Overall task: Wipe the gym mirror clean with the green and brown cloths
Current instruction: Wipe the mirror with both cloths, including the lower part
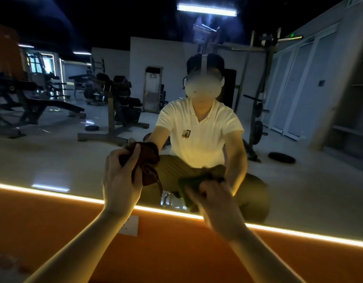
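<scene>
1. Cloths, count two: one crumpled brown fabric cloth [148, 160] and one crumpled green fabric cloth [186, 186].
2. Hands, count two: left hand [120, 180] and right hand [216, 198], both raised before the one large wall-mounted gym mirror [64, 156].
3. Left hand: fingers and thumb curled round the brown cloth. Cloth bunched beyond the fingertips at the glass, meeting its own reflection, one corner hanging below the hand.
4. Right hand: motion-blurred, gripping the green cloth. Cloth visible above and left of the knuckles, low on the glass, just above the mirror's bottom edge.
5. Brown cloth higher and further left than the green cloth, the two apart.
6. One glowing warm light strip [299, 234] along the mirror's bottom edge.
7. One orange wall panel [176, 256] beneath the strip, carrying one white socket plate [130, 225] just beside the left forearm.
8. Reflected in the glass: one person in a white polo shirt [199, 131], sitting low.
</scene>
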